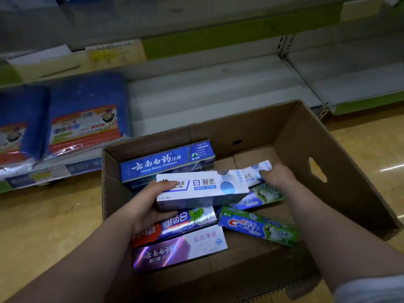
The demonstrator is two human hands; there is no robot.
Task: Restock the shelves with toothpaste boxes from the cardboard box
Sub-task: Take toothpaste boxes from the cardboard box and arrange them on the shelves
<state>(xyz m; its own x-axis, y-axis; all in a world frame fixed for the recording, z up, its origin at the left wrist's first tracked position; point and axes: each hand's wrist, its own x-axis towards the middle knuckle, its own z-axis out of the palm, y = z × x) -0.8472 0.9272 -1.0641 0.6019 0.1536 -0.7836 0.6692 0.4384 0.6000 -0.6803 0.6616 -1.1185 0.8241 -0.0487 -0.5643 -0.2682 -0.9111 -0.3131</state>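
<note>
An open brown cardboard box (328, 149) sits on a yellowish glossy floor (43, 215), filling the middle and the five o'clock part of the view, with toothpaste boxes lying loose inside it. The left hand (150, 204) comes in from seven o'clock and grips a white toothpaste box with blue print (201, 189) by its left end, thumb across the top face and fingers curled under it. This box is at the centre of the carton, raised above the others and roughly level. The right hand (277, 176) reaches in from four o'clock, and its fingers curl down over the right end of a second white toothpaste box (255, 171), which lies just behind the first, at about two o'clock from it. At eleven o'clock inside the carton a long blue toothpaste box with white lettering (166, 162) leans against the far wall. At five o'clock from the held box lies a green-and-blue Crest toothpaste box (258, 228), tilted, with another like it (262, 196) partly covered just above. Beneath the left hand, at six o'clock, a red-and-blue toothpaste box (185, 224) and a purple-and-white toothpaste box (179, 250) lie side by side. Beyond the carton, at twelve o'clock, runs a low white metal shelf (207, 95); at ten o'clock on it stand blue packs in clear wrap (85, 114).
</note>
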